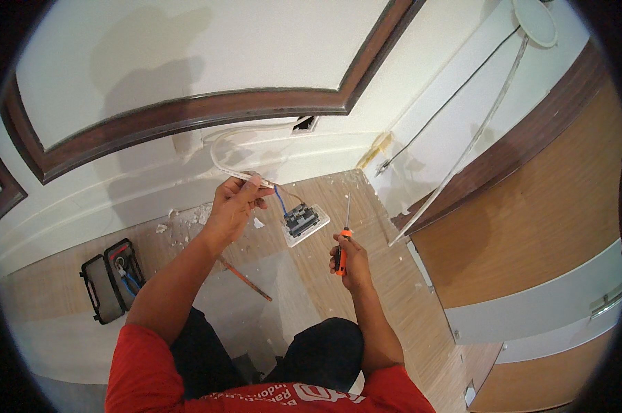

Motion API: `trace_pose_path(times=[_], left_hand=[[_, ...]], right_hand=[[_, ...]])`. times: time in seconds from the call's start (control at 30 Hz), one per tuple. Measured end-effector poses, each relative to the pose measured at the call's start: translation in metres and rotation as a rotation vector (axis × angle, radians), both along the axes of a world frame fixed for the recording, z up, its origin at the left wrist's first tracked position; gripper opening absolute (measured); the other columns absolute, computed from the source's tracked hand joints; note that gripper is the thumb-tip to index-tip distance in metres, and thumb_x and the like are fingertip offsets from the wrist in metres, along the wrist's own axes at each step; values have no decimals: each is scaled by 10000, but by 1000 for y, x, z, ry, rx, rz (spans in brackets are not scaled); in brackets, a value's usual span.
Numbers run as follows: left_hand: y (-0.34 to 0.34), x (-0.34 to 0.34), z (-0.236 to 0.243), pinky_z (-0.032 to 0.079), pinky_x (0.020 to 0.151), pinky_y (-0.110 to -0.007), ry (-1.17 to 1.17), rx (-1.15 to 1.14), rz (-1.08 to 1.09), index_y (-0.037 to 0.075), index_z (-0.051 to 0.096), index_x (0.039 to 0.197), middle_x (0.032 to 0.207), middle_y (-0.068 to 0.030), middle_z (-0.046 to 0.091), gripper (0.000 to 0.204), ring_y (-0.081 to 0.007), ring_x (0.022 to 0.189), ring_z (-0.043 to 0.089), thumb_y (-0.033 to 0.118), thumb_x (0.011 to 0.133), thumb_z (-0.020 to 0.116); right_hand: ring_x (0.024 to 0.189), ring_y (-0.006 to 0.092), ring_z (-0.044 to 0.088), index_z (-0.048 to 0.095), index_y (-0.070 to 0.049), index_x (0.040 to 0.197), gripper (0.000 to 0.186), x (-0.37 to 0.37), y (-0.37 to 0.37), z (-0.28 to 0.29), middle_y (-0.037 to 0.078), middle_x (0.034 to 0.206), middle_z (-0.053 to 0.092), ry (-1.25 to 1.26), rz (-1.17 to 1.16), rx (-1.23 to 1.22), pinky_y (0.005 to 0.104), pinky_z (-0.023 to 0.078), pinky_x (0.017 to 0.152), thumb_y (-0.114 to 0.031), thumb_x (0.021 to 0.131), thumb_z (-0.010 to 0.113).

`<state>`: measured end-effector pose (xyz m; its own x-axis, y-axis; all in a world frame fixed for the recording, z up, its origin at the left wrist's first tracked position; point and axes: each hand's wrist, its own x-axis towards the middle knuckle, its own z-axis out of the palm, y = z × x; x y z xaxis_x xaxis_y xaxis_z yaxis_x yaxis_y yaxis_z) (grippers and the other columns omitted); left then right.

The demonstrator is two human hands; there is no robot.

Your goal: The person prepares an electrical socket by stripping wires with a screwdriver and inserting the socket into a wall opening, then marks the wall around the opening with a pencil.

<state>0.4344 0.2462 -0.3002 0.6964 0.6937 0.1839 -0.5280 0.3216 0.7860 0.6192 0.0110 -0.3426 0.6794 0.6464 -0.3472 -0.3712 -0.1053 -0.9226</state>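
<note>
Over the pale wood-grain floor (393, 282) sits a white-framed rectangular electrical fitting with a black back (302, 221), terminals facing up, apparently for easy access. Just left of it, the left hand (232, 205) pinches a white sheathed cable (215, 151) between its fingers, probably steadying the thin blue wire (280, 200) and thin brown wire (296, 195) leading to the fitting. Right of it, the right hand (353, 259) curls its fingers around an orange-and-black-handled screwdriver (346, 233), tip pointing away from the person, seemingly keeping it clear of the wires.
</note>
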Motion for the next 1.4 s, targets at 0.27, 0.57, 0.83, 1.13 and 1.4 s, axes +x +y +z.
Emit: trace_pose_path(times=[0.27, 0.57, 0.83, 1.13, 1.4], left_hand=[[2, 2, -3, 500, 702, -302, 41, 9, 2, 15, 603, 1039, 971, -82, 688, 230, -177, 955, 689, 240, 994, 612], [6, 6, -5, 493, 685, -302, 146, 43, 33, 28, 619, 1025, 959, -94, 715, 221, -169, 936, 693, 246, 992, 612], [1, 4, 0, 479, 686, -296, 151, 39, 48, 28, 616, 1018, 950, -96, 715, 227, -172, 931, 692, 253, 987, 618], [6, 6, -4, 486, 673, -297, 175, 49, 35, 31, 611, 1035, 960, -82, 695, 215, -161, 916, 686, 240, 986, 625], [12, 4, -7, 484, 692, -300, 71, 9, -38, 38, 603, 1051, 980, -77, 699, 196, -173, 949, 691, 224, 990, 615]], right_hand=[[495, 154, 578, 621, -34, 1162, 327, 4, -1, -4, 72, 740, 618, 13, 2, -3, 295, 454, 425, -288, 956, 616], [488, 153, 572, 624, -38, 1152, 314, 6, 2, -1, 67, 731, 616, 19, -7, -6, 300, 455, 418, -280, 952, 620], [486, 157, 575, 602, -18, 1168, 330, 6, 1, 0, 71, 727, 611, 1, -7, -2, 300, 455, 412, -276, 962, 605], [487, 156, 573, 617, -34, 1143, 310, 9, -4, 0, 66, 734, 614, 20, -10, 22, 302, 453, 414, -280, 954, 621], [490, 157, 575, 613, -31, 1137, 318, 8, -3, 0, 75, 740, 612, 21, -8, 25, 302, 457, 418, -289, 952, 623]])
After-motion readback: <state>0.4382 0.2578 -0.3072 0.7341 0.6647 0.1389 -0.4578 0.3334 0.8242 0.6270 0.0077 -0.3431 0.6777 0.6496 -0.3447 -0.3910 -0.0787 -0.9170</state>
